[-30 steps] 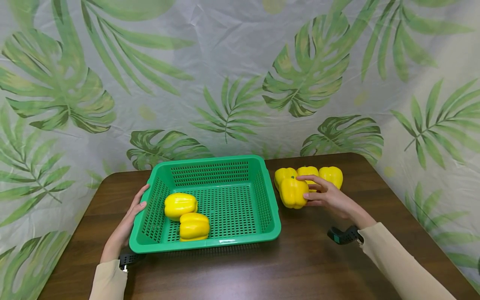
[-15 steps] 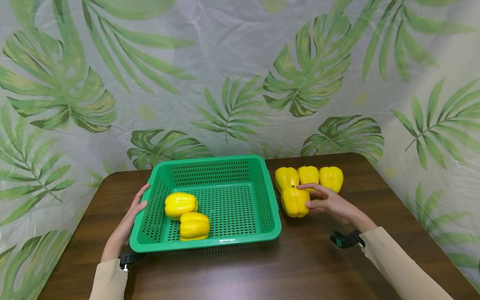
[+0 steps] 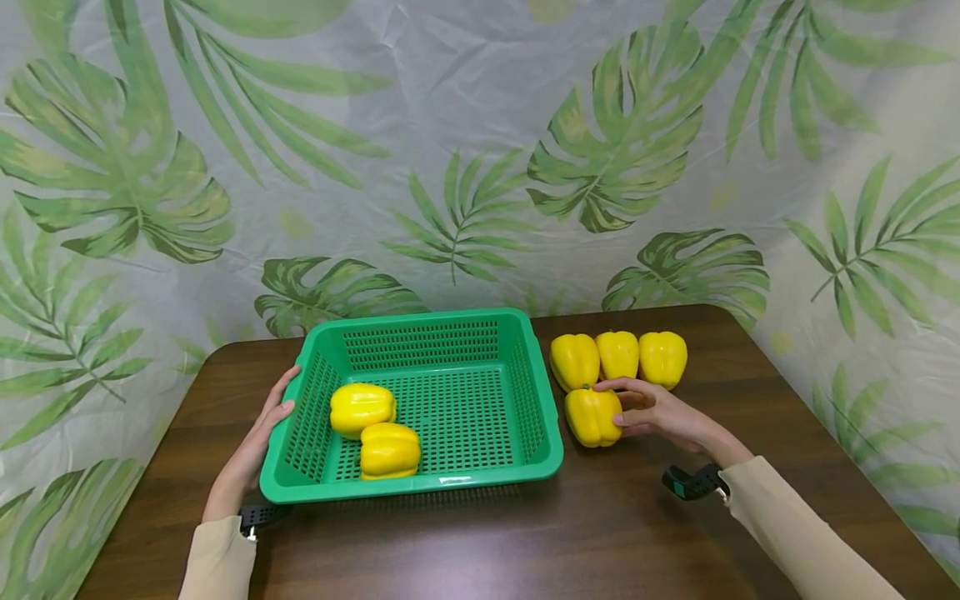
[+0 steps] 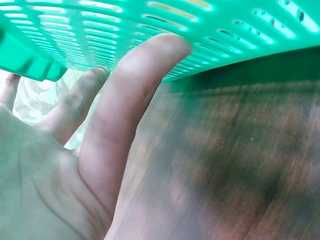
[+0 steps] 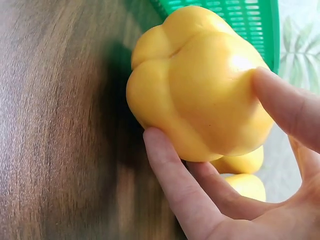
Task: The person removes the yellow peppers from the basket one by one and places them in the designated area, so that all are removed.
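Observation:
On the table's right part, my right hand (image 3: 660, 417) holds a yellow bell pepper (image 3: 592, 416) by its right side. The right wrist view shows this pepper (image 5: 200, 90) close up, its lobed bottom facing the camera, with fingertips (image 5: 159, 140) against it. Just behind it, three more yellow bell peppers (image 3: 663, 360) stand in a row. My left hand (image 3: 251, 450) rests along the left side of a green perforated plastic basket (image 3: 495, 475). In the left wrist view its thumb (image 4: 125, 100) lies straight against the slotted outer wall. Two yellow bell peppers (image 3: 390, 450) lie inside the basket's left part.
Everything stands on a dark wooden table (image 3: 480, 550). A leaf-patterned cloth (image 3: 465, 125) hangs directly behind the table's back edge. The basket's right wall is a short way left of the held pepper. Black straps (image 3: 690, 482) with cameras sit at both wrists.
My right hand has brought the bell pepper nearer to me and lower, away from the row behind, which now shows more fully. The left hand and the basket have stayed in place.

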`<state>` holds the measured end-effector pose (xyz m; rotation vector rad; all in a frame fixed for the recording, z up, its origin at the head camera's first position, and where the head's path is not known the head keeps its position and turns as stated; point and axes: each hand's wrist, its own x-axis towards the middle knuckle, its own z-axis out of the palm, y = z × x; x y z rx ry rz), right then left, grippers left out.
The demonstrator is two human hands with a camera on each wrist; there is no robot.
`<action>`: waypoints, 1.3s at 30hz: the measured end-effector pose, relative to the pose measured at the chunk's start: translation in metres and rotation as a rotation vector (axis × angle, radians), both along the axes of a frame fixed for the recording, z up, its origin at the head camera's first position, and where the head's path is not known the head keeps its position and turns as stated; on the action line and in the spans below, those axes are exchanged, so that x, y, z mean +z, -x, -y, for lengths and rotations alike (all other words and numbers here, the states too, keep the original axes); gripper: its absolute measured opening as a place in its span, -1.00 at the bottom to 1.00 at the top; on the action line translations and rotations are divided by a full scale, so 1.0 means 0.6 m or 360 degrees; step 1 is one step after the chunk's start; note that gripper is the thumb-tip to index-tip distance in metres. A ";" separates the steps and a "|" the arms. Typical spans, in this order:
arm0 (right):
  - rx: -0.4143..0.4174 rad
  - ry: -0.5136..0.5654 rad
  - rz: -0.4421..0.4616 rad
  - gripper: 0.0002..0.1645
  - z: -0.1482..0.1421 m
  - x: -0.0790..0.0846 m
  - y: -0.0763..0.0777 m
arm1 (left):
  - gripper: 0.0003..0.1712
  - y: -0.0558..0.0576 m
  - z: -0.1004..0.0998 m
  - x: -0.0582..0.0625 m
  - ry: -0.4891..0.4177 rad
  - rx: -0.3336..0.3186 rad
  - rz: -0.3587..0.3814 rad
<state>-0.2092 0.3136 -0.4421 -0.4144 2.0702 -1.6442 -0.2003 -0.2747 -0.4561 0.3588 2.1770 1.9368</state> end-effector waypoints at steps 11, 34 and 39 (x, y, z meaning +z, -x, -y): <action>0.0007 -0.0019 0.0030 -0.34 0.002 -0.002 0.000 | -0.39 0.000 -0.002 0.000 0.0026 0.0021 -0.0002; 0.0028 -0.0061 0.0100 -0.34 0.009 0.021 -0.005 | -0.39 -0.001 -0.001 0.000 0.0027 0.0017 -0.0013; -0.0037 -0.0043 0.0083 -0.35 0.009 0.024 -0.004 | -0.39 0.000 -0.001 -0.001 0.0029 0.0017 -0.0017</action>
